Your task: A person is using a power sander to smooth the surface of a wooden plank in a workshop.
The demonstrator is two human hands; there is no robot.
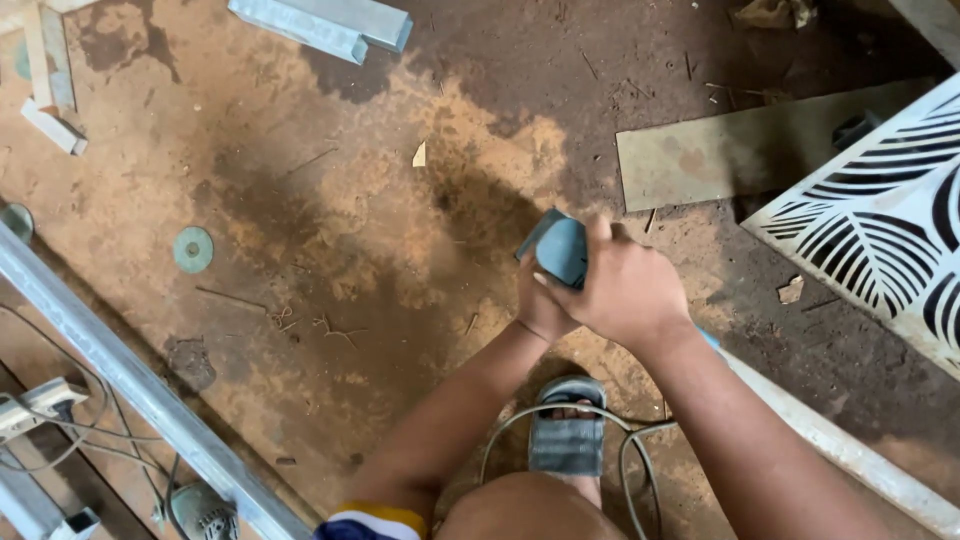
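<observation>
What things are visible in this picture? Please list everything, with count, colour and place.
tool: 1, blue-grey, centre, in both hands
disc: 1, green, on floor, left
panel: 1, white with cut leaf pattern, right
plate: 1, rusty brown, upper right
tube: 1, grey, top
bar: 1, grey, lower left
cable: 1, grey, bottom
sandal: 1, grey, bottom centre
left hand: on tool
right hand: on tool

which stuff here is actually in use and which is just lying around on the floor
In use:
- teal-grey power tool body, gripped by left hand and right hand
- its grey cable

Lying about:
- round green-grey disc
- white perforated leaf-pattern metal panel
- flat rusty steel plate
- short grey square tube offcut
</observation>
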